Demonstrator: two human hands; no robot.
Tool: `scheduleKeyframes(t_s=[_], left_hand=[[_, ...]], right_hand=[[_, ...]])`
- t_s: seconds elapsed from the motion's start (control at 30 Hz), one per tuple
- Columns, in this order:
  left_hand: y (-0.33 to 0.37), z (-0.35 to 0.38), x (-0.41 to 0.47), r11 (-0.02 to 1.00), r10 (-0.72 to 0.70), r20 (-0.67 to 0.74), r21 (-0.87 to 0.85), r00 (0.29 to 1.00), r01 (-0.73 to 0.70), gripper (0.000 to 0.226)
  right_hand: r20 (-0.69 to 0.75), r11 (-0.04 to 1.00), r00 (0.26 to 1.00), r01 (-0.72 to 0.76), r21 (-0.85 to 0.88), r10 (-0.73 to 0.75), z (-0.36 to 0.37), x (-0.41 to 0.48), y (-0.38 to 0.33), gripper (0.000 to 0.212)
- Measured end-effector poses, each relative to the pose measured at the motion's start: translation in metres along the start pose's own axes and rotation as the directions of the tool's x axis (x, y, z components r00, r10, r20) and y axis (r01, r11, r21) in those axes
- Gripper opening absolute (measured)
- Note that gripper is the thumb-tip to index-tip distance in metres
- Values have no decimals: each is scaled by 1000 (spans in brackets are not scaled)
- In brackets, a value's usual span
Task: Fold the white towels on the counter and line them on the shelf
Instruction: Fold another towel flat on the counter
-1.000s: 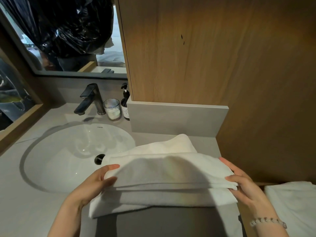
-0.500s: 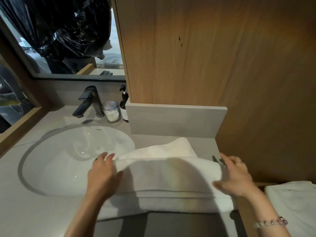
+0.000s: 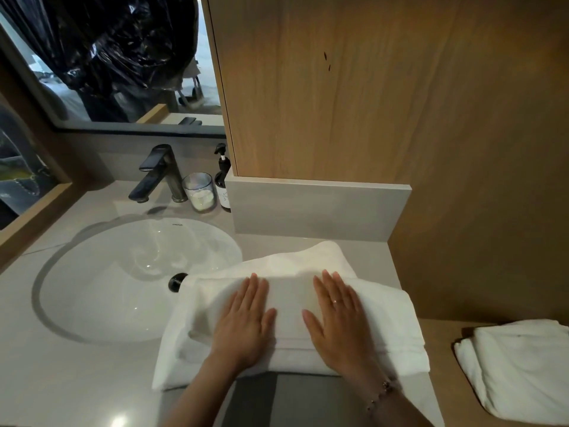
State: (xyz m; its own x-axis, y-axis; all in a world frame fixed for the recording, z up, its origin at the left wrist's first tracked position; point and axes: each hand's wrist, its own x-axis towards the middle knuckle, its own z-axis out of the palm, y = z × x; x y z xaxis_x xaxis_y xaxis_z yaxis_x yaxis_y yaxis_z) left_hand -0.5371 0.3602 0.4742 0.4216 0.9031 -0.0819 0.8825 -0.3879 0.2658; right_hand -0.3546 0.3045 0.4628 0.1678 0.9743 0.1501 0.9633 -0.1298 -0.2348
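on the counter, right of the sink: one white towel, folded into a long layered band, its left end lying over the basin's right rim. a white peak of cloth shows behind it; same piece or another, cannot tell.
your left hand and right hand: both flat on top of the band, side by side near its middle, fingers straight, gripping nothing.
step in hand, by judgement: pressing the fold flat.
next move calls for: fingers curled under one short end, that end carried over to the other, edges matched, pressed again.
to your right, lower: second folded towel on a wooden ledge, likely the shelf; line this one beside it.
behind the basin: faucet, glass, pump bottle, well apart.
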Motion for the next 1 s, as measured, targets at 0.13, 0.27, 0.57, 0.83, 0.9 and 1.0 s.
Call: scheduleKeyframes(t_s=[0.13,0.27,0.57,0.83,0.9,1.0], left_hand=[[-22,-6,-8,995,-96,-26,10,995,96,122],[-26,-8,-11,985,-172,-34,-15,984,172,125],[-49,-21,-13,879,-462,109,-74,880,471,85],[-57,-44,-13,651,-582,-59,-632,811,421,49],[-55,-49,-15,602,-579,-106,-725,808,335,44],[-52,-62,-14,591,-530,-198,-784,825,191,41]], right_hand=[[-87,990,988,-124,60,129,2,-8,22,66],[-89,949,951,-284,137,298,2,-12,37,77],[116,897,889,-439,-53,442,-19,-12,42,93],[244,989,970,-32,145,-5,-24,56,-46,63],[422,970,900,4,241,-109,-22,74,-65,60],[476,878,861,-78,473,-180,-28,90,-79,54]])
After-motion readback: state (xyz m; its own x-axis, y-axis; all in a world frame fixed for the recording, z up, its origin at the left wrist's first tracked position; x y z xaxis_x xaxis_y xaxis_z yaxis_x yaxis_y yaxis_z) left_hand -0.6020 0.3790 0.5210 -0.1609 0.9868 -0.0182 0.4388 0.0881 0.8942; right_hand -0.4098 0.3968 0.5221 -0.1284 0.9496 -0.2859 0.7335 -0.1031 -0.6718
